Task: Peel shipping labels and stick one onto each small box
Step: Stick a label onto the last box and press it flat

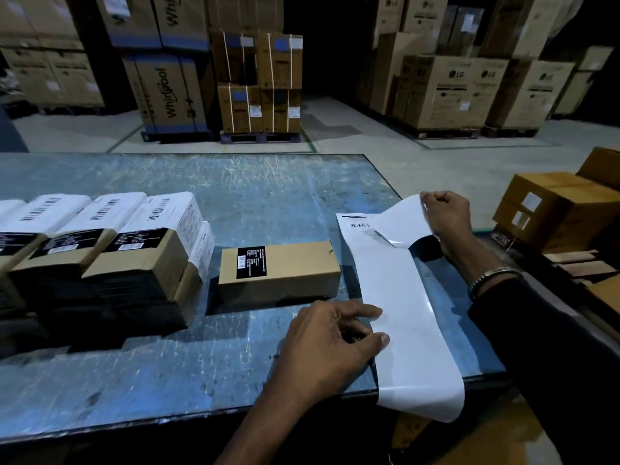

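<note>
White shipping label (399, 219) peeling off glossy backing strip (402, 303) | right hand (446, 213) fingers pinching label, left hand (332, 340) fingers pressing strip flat | plain brown cardboard box (278, 270) at bench (235, 196) middle waiting unlabelled; left-edge row of labelled boxes (100, 236) looking done

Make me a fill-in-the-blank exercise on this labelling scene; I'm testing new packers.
1. The right hand peels a white label off the long glossy backing strip by its far ____.
2. The left hand presses the strip against the scratched ____ metal table.
3. The lone brown cardboard box beside the strip has no white label on its ____.

Missing words: corner; blue; top
</note>
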`<state>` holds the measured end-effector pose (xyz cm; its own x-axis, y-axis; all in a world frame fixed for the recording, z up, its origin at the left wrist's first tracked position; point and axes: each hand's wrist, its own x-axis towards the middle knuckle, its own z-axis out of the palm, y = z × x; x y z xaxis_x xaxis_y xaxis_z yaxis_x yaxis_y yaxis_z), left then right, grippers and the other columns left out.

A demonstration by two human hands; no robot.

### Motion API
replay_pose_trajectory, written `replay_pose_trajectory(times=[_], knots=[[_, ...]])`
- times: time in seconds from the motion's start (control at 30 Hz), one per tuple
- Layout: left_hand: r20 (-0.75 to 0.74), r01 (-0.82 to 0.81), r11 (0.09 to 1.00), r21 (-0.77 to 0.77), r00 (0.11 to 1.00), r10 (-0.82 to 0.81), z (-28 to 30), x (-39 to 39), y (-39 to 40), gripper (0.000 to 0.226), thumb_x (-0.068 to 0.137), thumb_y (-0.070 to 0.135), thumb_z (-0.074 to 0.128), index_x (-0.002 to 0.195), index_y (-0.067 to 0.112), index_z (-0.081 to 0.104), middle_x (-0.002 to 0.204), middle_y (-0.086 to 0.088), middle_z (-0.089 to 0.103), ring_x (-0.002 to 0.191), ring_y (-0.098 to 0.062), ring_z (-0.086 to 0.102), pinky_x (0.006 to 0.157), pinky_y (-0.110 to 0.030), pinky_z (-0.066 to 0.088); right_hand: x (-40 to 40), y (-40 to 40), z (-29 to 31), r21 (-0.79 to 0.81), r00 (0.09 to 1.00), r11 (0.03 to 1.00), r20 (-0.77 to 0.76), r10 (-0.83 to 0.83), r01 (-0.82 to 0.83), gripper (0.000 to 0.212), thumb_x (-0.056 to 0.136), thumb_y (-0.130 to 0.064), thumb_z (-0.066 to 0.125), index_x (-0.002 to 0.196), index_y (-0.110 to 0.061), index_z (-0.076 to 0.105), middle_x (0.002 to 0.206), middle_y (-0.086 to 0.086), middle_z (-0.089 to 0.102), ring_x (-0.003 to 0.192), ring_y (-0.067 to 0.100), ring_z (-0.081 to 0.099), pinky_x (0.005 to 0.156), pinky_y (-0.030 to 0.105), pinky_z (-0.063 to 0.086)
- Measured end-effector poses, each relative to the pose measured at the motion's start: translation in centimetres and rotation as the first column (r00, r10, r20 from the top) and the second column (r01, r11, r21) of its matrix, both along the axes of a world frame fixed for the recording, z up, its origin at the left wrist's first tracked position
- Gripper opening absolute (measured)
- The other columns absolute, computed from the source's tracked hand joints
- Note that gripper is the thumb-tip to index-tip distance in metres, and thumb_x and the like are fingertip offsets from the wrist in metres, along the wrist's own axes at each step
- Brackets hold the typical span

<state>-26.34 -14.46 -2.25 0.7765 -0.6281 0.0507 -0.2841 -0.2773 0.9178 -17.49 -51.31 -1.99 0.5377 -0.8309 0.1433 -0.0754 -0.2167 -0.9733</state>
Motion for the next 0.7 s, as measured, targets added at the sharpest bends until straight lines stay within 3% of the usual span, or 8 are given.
replay_pose_trajectory(times=[0.1, 0.17, 0.23, 0.4, 0.5, 0.6, 0.7], knots=[[-0.001, -0.002, 1.0, 0.011, 1.0, 0.002, 0.0, 0.0, -0.1, 0.03, 0.086, 0.04, 0.084, 0.115, 0.037, 0.078, 0.082, 0.021, 0.078, 0.078, 0.005, 0.072, 0.071, -0.017, 0.049, -0.9, 1.4, 1.1, 0.147, 0.993, 0.989, 0.114, -0.022, 0.005, 0.019, 0.089, -0.034, 0.075, 0.082, -0.016, 0.072, 0.086, 0.003, 0.072, 0.081, 0.022, 0.064, 0.076, 0.041, 0.059], [0.012, -0.01, 1.0, 0.011, 1.0, 0.01, -0.1, 0.0, -0.1, 0.03, 0.086, 0.041, 0.084, 0.115, 0.038, 0.078, 0.082, 0.021, 0.077, 0.076, 0.005, 0.071, 0.071, -0.019, 0.048, -1.7, 2.2, 1.8, 0.296, 0.976, 0.954, 0.218, -0.031, -0.036, 0.009, 0.097, -0.021, 0.07, 0.091, -0.015, 0.069, 0.087, 0.004, 0.071, 0.078, 0.022, 0.066, 0.067, 0.035, 0.057], [0.022, -0.008, 1.0, 0.008, 1.0, 0.007, -0.2, 0.0, -0.1, 0.03, 0.086, 0.042, 0.083, 0.115, 0.038, 0.078, 0.082, 0.021, 0.078, 0.074, 0.005, 0.07, 0.07, -0.019, 0.048, -2.3, 2.5, 2.2, 0.363, 0.96, 0.929, 0.277, -0.031, -0.075, 0.008, 0.101, -0.019, 0.067, 0.104, -0.013, 0.068, 0.091, 0.002, 0.073, 0.08, 0.022, 0.07, 0.068, 0.037, 0.061], [0.004, -0.013, 0.999, -0.034, 1.0, 0.014, -0.3, 0.2, -0.5, 0.037, 0.082, 0.045, 0.086, 0.117, 0.042, 0.075, 0.089, 0.018, 0.078, 0.082, 0.001, 0.073, 0.079, -0.031, 0.059, -2.9, 5.2, 4.3, 0.335, 0.931, 0.917, 0.352, 0.094, -0.219, 0.009, 0.101, -0.024, 0.07, 0.105, -0.016, 0.071, 0.086, -0.002, 0.073, 0.074, 0.016, 0.069, 0.055, 0.031, 0.06], [0.01, -0.02, 0.999, -0.046, 1.0, 0.02, -0.4, 0.4, -0.6, 0.04, 0.078, 0.049, 0.085, 0.116, 0.043, 0.075, 0.093, 0.019, 0.077, 0.082, -0.001, 0.073, 0.086, -0.039, 0.062, -3.1, 7.2, 5.8, 0.284, 0.899, 0.911, 0.403, 0.169, -0.299, 0.02, 0.099, -0.027, 0.072, 0.114, -0.014, 0.072, 0.094, 0.001, 0.074, 0.084, 0.019, 0.069, 0.065, 0.034, 0.06], [0.054, -0.032, 0.999, -0.012, 0.998, 0.032, -0.4, 0.5, -0.7, 0.037, 0.078, 0.05, 0.085, 0.114, 0.042, 0.078, 0.094, 0.022, 0.076, 0.079, 0.002, 0.071, 0.084, -0.036, 0.062, -3.3, 9.1, 7.2, 0.246, 0.853, 0.892, 0.468, 0.233, -0.378, 0.036, 0.1, -0.028, 0.071, 0.129, -0.007, 0.07, 0.112, 0.012, 0.077, 0.096, 0.023, 0.071, 0.076, 0.036, 0.056], [0.108, -0.045, 0.997, 0.062, 0.993, 0.038, -0.1, 0.2, -0.9, 0.037, 0.079, 0.052, 0.084, 0.114, 0.045, 0.077, 0.096, 0.024, 0.076, 0.081, 0.006, 0.07, 0.084, -0.03, 0.061, -3.3, 11.3, 8.0, 0.21, 0.823, 0.874, 0.484, 0.297, -0.439, 0.041, 0.102, -0.027, 0.067, 0.135, -0.003, 0.068, 0.108, 0.007, 0.074, 0.081, 0.015, 0.069, 0.067, 0.028, 0.054]])
